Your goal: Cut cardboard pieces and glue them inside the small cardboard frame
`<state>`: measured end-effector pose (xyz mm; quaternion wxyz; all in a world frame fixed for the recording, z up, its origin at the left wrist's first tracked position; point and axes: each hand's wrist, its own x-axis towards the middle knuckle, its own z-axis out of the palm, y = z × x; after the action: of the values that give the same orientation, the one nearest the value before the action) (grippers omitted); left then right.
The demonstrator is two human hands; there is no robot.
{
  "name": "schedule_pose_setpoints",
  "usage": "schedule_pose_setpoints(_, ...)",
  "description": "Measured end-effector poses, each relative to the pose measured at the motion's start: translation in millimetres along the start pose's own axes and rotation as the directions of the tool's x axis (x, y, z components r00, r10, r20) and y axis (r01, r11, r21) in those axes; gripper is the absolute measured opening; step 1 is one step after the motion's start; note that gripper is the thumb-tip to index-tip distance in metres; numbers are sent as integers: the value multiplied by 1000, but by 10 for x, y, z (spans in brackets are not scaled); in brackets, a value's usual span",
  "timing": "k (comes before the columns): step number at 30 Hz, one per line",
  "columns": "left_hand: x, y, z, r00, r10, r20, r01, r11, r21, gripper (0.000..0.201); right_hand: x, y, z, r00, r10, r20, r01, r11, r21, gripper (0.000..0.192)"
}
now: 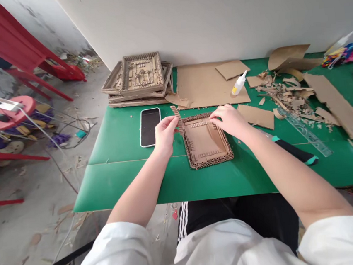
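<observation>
A: Why is the left hand (164, 134) pinching that strip (177, 119)?
B: Likely to stand it upright against the frame (207, 140). The right hand (230, 120) has its fingers curled, pressing the frame's far edge, steadying it on the table (131, 182).

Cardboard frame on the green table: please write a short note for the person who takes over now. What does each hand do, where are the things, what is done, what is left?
Left hand: pinches a corrugated strip at the cardboard frame's top left corner.
Right hand: fingers press on the frame's top edge.
Nearby: glue bottle, phone, ruler, scraps.
Done: finished frames are stacked at the back.
Left: the strip looks not yet fixed.
</observation>
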<state>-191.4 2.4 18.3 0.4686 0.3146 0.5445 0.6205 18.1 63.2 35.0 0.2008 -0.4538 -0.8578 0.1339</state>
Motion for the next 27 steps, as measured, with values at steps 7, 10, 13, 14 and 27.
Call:
schedule_pose_setpoints(7,-53,78,7,988,-105,113,120,983,-141,7,8,-166,25,969,-76,234,180,867,-464,15)
schedule_pose_setpoints(10,-41,98,-5,986,-129,105,143,979,-145,5,8,-321,37,962,-71,265,213,803,-556,23)
schedule_pose_setpoints(13,-39,112,-2,982,-153,107,170,970,-171,6,-2,-409,94,963,-50,263,205,772,-602,29)
schedule_pose_setpoints(14,-40,118,0,980,-165,109,183,965,-186,7,-4,-418,119,966,-55,253,203,768,-607,31)
schedule_pose_setpoints(27,-101,176,23,972,-198,129,187,978,90,19,17,192,-347,981,72,-183,-117,960,-253,22)
